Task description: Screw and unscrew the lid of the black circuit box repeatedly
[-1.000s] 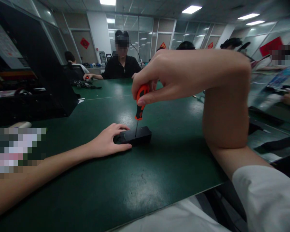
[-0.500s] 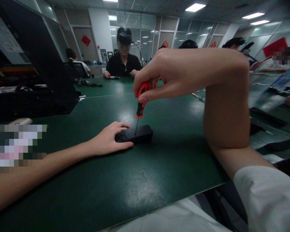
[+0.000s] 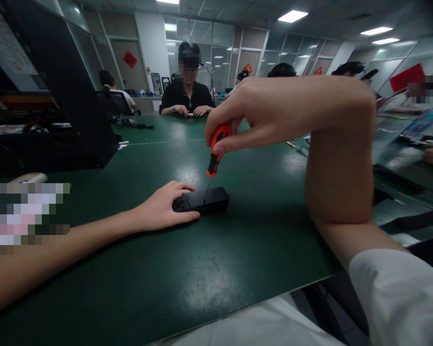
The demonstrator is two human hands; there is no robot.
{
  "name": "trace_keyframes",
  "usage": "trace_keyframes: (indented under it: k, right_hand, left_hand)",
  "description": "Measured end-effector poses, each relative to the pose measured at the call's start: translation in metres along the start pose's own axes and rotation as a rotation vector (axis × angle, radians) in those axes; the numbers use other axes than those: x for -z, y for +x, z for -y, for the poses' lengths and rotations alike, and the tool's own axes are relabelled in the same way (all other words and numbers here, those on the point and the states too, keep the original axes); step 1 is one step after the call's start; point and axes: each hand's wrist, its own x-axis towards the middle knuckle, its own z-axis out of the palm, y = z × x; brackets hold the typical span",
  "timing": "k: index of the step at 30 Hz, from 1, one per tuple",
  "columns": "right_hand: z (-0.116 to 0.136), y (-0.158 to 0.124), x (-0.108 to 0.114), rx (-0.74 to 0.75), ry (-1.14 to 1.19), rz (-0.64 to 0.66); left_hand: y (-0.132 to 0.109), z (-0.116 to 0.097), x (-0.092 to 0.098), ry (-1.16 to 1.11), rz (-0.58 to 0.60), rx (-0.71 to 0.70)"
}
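A small black box-shaped device point(image 3: 206, 200) lies flat on the green table point(image 3: 187, 269). My left hand point(image 3: 164, 207) clasps its left end, thumb along the near side and fingers over the far side. My right hand point(image 3: 259, 113) is raised above it, fingers pinched round the top of an orange-and-black screwdriver point(image 3: 215, 153). The screwdriver stands nearly upright, tilted slightly, with its thin tip on the top of the device. My right elbow rests on the table at the right.
A large dark case point(image 3: 50, 96) stands at the left of the table. A person in black point(image 3: 186, 96) sits at the far end with both hands together on the table. More people and cluttered benches point(image 3: 411, 139) lie to the right. The table's front edge is close to me.
The screwdriver and my right hand have shifted slightly right, the shaft now leaning more. The person at the far end has brought both hands together. My left hand stays on the device.
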Motion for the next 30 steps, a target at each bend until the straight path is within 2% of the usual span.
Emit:
trace_keyframes:
  k: [17, 22, 27, 30]
  right_hand:
    - [0.003, 0.019, -0.01, 0.18, 0.196, 0.05]
    - [0.001, 0.019, -0.012, 0.148, 0.139, 0.02]
    - [-0.002, 0.021, -0.012, 0.274, 0.138, 0.016]
    - [-0.001, 0.021, -0.013, 0.197, 0.146, 0.019]
  left_hand:
    - [-0.002, 0.001, -0.001, 0.003, -0.022, 0.016]
    - [-0.001, 0.001, -0.001, 0.005, -0.023, 0.019]
    - [-0.001, 0.001, -0.001, -0.034, -0.033, 0.038]
    - [-0.001, -0.001, 0.0, -0.042, -0.019, 0.038]
